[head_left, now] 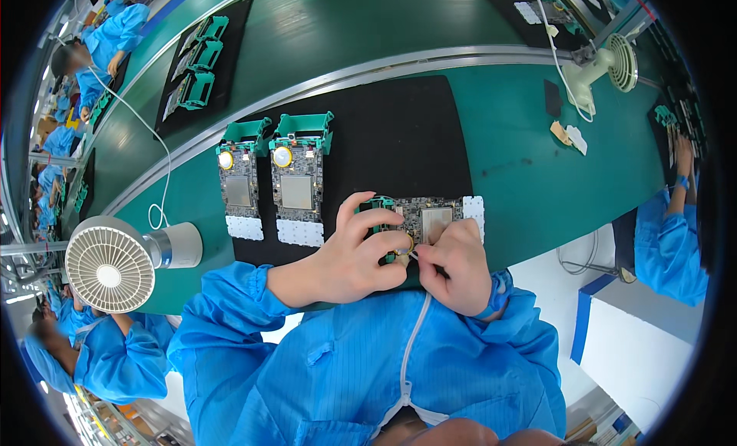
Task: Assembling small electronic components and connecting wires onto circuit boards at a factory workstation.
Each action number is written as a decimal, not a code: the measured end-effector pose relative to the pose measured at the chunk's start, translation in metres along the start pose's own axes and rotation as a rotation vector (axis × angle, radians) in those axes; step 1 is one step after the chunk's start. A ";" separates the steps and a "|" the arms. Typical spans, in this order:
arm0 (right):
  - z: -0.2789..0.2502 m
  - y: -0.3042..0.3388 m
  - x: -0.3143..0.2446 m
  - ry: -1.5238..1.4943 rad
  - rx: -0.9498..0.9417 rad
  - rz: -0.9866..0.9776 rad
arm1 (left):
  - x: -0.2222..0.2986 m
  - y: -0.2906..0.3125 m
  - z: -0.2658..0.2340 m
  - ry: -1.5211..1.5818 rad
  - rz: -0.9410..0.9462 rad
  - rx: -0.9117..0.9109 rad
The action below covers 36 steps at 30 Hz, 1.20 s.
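A circuit board (436, 216) with a metal shield and a white perforated strip lies crosswise before me, at the black mat's near edge. My left hand (357, 250) curls over its green plastic end, with fingertips on the board around a round yellow-edged part. Thumb and forefinger of my right hand (458, 265) are pinched together beside that part, on something small and pale that I cannot make out. To the left, two similar boards, one (297, 189) nearer my hand and another (239, 186) beyond it, lie lengthwise with green plastic brackets at their far ends.
The black mat (391, 131) rests on a green bench. A white fan (111, 263) stands at the left, another fan (614, 66) at the far right near scraps of paper (570, 136). Behind a metal rail, a black tray (230, 58) carries more bracketed boards. Co-workers sit on both sides.
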State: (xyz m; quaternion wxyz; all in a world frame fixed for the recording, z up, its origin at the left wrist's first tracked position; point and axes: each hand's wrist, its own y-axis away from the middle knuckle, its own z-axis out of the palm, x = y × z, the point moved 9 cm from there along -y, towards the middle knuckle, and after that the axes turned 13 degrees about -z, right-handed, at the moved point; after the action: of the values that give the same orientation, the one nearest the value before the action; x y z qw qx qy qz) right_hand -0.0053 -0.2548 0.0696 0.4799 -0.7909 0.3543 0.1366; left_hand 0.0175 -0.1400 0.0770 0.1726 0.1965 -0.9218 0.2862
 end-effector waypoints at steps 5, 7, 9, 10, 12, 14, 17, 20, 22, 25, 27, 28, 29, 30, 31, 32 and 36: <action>0.007 -0.007 -0.010 0.129 -0.058 -0.118 | 0.001 -0.002 -0.002 0.018 0.001 0.020; 0.006 -0.006 -0.009 0.114 -0.052 -0.109 | 0.001 -0.003 -0.002 0.024 0.001 0.020; 0.005 -0.004 -0.007 0.102 -0.044 -0.103 | 0.001 -0.004 -0.001 0.027 0.003 0.016; 0.005 -0.002 -0.002 0.047 -0.018 -0.062 | 0.001 -0.003 -0.001 0.025 0.005 0.016; 0.003 -0.001 0.003 -0.007 0.009 -0.023 | 0.001 -0.002 -0.001 0.032 -0.005 0.033; 0.002 0.000 0.007 -0.096 0.016 0.019 | 0.001 -0.001 -0.002 0.031 -0.002 0.032; 0.003 -0.001 0.007 -0.092 0.019 0.006 | 0.001 -0.001 -0.002 0.034 -0.004 0.033; 0.006 -0.003 0.002 0.003 -0.041 -0.030 | 0.001 -0.001 -0.003 0.048 -0.010 0.037; 0.008 -0.002 0.002 0.009 -0.031 -0.051 | 0.000 -0.001 -0.003 0.059 -0.013 0.039; 0.007 -0.004 0.000 0.014 -0.009 -0.072 | 0.001 -0.002 -0.004 0.054 0.004 0.048; 0.005 -0.005 0.000 0.014 0.001 -0.071 | 0.000 -0.001 -0.003 0.043 -0.005 0.051; 0.004 -0.006 0.002 -0.026 0.010 -0.044 | 0.000 0.000 -0.003 0.042 -0.006 0.052; 0.003 -0.006 0.004 -0.067 0.019 -0.016 | 0.000 0.000 -0.003 0.043 -0.006 0.055; 0.003 -0.005 0.005 -0.068 0.017 -0.017 | 0.000 0.001 -0.003 0.044 -0.007 0.059; 0.000 -0.002 0.006 -0.106 0.038 -0.004 | 0.001 0.001 -0.003 0.045 -0.009 0.060; -0.003 -0.001 0.008 -0.143 0.058 0.010 | 0.001 0.001 -0.003 0.038 -0.011 0.052; 0.004 -0.001 0.006 -0.088 -0.028 -0.018 | 0.000 0.001 -0.001 0.037 -0.015 0.046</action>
State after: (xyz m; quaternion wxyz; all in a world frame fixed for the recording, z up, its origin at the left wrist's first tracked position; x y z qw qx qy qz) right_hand 0.0002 -0.2534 0.0645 0.4851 -0.7939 0.3238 0.1719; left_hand 0.0172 -0.1386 0.0778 0.1872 0.2022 -0.9101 0.3096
